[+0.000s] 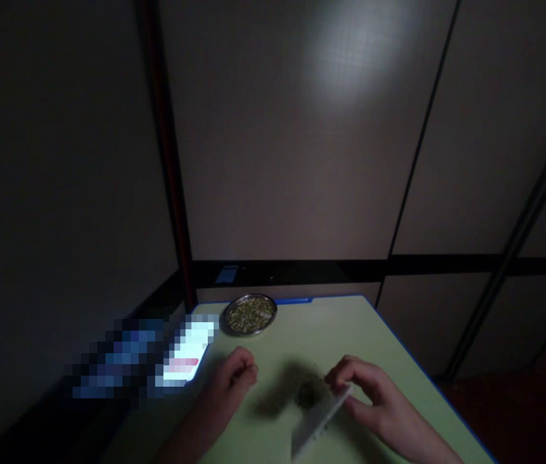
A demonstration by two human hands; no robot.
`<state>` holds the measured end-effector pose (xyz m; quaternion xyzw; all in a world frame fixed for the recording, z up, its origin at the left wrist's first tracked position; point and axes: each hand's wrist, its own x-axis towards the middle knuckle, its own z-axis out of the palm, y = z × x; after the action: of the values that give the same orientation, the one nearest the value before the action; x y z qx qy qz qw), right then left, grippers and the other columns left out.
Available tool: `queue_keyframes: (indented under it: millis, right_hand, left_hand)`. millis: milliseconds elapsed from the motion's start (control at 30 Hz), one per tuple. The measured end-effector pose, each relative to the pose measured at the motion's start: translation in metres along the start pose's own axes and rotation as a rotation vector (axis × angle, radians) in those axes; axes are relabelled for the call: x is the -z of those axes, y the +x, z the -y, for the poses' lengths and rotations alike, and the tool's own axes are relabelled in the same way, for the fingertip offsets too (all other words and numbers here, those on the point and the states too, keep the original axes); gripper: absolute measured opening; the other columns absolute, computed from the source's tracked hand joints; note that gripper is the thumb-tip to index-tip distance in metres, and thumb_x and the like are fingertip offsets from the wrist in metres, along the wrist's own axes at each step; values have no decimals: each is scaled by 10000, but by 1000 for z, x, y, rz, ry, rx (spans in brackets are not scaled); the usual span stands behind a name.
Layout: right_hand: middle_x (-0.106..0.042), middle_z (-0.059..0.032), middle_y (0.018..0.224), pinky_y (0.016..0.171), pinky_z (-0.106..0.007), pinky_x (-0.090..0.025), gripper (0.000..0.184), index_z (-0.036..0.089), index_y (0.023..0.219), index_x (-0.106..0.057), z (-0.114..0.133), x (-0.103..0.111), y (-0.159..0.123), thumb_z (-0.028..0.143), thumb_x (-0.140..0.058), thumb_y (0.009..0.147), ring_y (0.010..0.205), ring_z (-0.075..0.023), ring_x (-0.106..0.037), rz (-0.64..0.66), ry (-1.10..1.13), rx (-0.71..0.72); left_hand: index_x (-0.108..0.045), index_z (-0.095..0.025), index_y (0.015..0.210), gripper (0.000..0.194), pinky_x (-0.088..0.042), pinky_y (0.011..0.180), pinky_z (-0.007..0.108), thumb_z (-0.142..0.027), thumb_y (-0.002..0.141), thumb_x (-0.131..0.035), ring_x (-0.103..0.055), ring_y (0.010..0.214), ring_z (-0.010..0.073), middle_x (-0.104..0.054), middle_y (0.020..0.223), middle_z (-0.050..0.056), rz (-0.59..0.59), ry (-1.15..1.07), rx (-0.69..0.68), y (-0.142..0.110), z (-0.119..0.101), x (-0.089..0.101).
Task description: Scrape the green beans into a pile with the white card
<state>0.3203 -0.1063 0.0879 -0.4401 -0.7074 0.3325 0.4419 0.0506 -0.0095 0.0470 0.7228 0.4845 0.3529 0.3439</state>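
Note:
My right hand [364, 393] grips one end of a thin, flat, pale card-like piece [320, 420], its edge slanting down to the left; motion blur hides what it is made of. Beside the piece lies a small heap of dark bits [306, 393] on the pale green table [263, 444], with a few stray specks around it. To the left, my left hand [240, 374] is closed above the tabletop, thumb against curled fingers; whether anything is pinched there cannot be made out. A round metal plate [225, 325] spread with small greenish and whitish pieces [252, 314] stands near the far edge.
A lit screen [188, 351], pixelated, is at the table's left side. A blue strip [295, 301] runs along the back edge. Dark-trimmed cabinet panels [292, 161] rise behind the table, and the room is dim.

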Motion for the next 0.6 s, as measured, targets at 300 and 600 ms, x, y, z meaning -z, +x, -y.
queue_keyframes:
  millis: [300,600]
  right_hand:
    - [-490,-42,890,721,-263,-461,224,251,703,-715,-19,-31,-17,404,-634,845,854,-160,-562,-33,-100,269]
    - [-624,-58,852,657,-260,-497,172,309,966,-751,-29,-38,-31,342,-615,866,760,-171,-609,-79,-112,324]
  left_hand:
    - [-525,-376,1290,715,-328,1119,359,-38,664,-457,-426,1303,201,-464,1424,-9,157,132,-318,-41,-49,-26]
    - [-489,-211,757,216,-393,665,237,-38,653,-410,-533,770,143,-562,796,-2,197,224,-125,-44,-43,-45]
